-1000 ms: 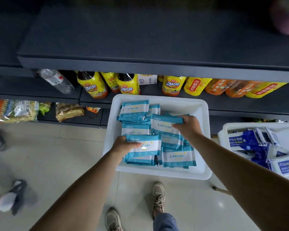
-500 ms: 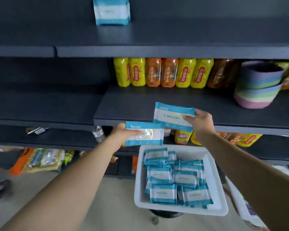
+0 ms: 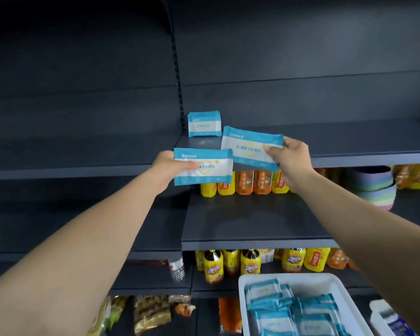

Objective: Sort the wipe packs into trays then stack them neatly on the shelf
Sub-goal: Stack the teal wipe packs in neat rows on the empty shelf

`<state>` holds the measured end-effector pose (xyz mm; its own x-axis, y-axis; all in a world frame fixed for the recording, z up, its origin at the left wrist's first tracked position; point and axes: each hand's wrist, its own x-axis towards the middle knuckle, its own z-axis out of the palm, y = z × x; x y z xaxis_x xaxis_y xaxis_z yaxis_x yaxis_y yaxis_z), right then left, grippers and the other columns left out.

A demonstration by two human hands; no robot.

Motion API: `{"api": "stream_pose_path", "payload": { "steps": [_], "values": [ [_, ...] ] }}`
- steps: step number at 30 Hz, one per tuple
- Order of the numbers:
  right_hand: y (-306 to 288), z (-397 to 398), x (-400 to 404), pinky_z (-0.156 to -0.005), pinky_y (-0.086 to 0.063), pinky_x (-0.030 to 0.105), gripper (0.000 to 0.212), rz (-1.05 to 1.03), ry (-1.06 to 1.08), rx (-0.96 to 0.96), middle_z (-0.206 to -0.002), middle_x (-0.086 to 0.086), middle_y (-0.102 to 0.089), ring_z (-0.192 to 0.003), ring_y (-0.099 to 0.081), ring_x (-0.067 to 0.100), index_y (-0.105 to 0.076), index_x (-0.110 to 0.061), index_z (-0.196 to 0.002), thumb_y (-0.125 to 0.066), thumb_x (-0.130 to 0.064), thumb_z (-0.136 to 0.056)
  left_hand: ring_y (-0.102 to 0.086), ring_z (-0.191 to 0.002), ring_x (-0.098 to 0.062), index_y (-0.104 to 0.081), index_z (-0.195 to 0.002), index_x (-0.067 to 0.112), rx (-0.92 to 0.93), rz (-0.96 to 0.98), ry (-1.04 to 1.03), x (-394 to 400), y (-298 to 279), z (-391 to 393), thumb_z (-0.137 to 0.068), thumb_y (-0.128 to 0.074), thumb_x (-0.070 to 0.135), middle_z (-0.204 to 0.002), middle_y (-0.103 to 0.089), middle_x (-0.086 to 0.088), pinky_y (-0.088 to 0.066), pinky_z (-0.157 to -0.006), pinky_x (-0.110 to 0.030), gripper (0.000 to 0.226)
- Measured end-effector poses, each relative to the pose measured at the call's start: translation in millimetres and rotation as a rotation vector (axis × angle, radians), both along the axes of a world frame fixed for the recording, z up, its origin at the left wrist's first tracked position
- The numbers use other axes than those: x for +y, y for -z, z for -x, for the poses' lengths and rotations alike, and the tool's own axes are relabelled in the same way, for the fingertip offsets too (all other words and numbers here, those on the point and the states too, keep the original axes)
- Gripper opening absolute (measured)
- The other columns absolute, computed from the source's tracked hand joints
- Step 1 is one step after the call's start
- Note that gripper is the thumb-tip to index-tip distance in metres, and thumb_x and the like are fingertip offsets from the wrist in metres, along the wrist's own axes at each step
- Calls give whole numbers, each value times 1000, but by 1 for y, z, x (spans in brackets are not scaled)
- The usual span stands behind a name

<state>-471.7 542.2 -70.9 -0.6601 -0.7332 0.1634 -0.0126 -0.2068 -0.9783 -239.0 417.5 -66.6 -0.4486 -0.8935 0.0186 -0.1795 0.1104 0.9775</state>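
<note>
Your left hand [image 3: 166, 167] grips one wipe pack [image 3: 204, 166] by its left end; your right hand [image 3: 290, 157] pinches a second pack [image 3: 249, 147] by its right end, tilted, over the shelf [image 3: 349, 146] edge; a third pack [image 3: 204, 124] stands upright there; the tray [image 3: 344, 294] below holds more.

dark shelf [image 3: 349, 144], wipe pack [image 3: 204, 123] standing
</note>
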Motion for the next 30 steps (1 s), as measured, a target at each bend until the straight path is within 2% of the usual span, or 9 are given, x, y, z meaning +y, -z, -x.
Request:
{"api": "stream_pose_path", "payload": {
  "steps": [3, 11, 14, 17, 20, 23, 27, 30],
  "values": [
    [-13, -6, -16, -79, -59, 35, 32, 5, 22, 25, -106, 4, -70, -92, -70, 17, -61, -9, -120, -66, -8, -88, -68, -95, -18, -67, -108, 8, 21, 20, 20, -13, -16, -5, -75, -78, 7, -107, -70, -5, -53, -90, -35, 35],
    [-27, 18, -85, -79, -58, 34, 24, 58, 71, 10, -102, 4, -71, -90, -71, 16, -63, -9, -112, -65, -6, -88, -69, -94, -19, -67, -108, 5, 79, 54, 17, -91, -28, 15, -72, -79, 7, -105, -71, -6, -53, -90, -36, 38],
    [-23, 37, -121, -78, -57, 34, 15, 64, 78, 3, -99, 6, -71, -88, -71, 18, -64, -9, -102, -63, -3, -89, -69, -93, -19, -67, -108, 3, 102, 44, 31, -130, -25, 34, -73, -78, 5, -106, -71, -8, -54, -87, -35, 37],
    [-17, 63, -157, -74, -57, 30, 14, 76, 85, 11, -94, 7, -71, -82, -71, 18, -65, -11, -90, -61, 2, -89, -70, -93, -19, -68, -106, 4, 99, 23, 46, -176, -19, 57, -72, -79, 5, -104, -72, -7, -53, -90, -36, 35],
    [-9, 92, -194, -64, -58, 24, 12, 59, 109, -12, -89, 6, -72, -73, -72, 15, -65, -9, -91, -61, 3, -88, -70, -92, -19, -68, -104, 5, 71, 1, 32, -223, -12, 81, -71, -81, 7, -101, -73, -5, -53, -92, -37, 36],
    [0, 118, -227, -61, -58, 24, 12, 49, 111, -43, -87, 9, -72, -71, -72, 16, -65, -7, -90, -61, 4, -88, -70, -92, -18, -69, -104, 6, 54, -13, 40, -262, -5, 103, -69, -82, 9, -100, -73, -4, -52, -93, -38, 38],
    [15, 142, -257, -67, -60, 29, 13, 57, 114, -63, -91, 13, -71, -75, -72, 21, -65, 0, -97, -60, 6, -87, -70, -91, -14, -69, -102, 11, 38, -20, 43, -293, 4, 123, -72, -81, 11, -99, -73, 0, -52, -91, -32, 33],
    [20, 151, -266, -78, -59, 35, 13, 46, 117, -59, -94, 16, -71, -83, -70, 28, -65, -5, -92, -60, 5, -87, -70, -90, -14, -69, -104, 10, 57, -31, 33, -307, 12, 132, -73, -80, 10, -97, -74, 0, -54, -88, -32, 33]
  ]
}}
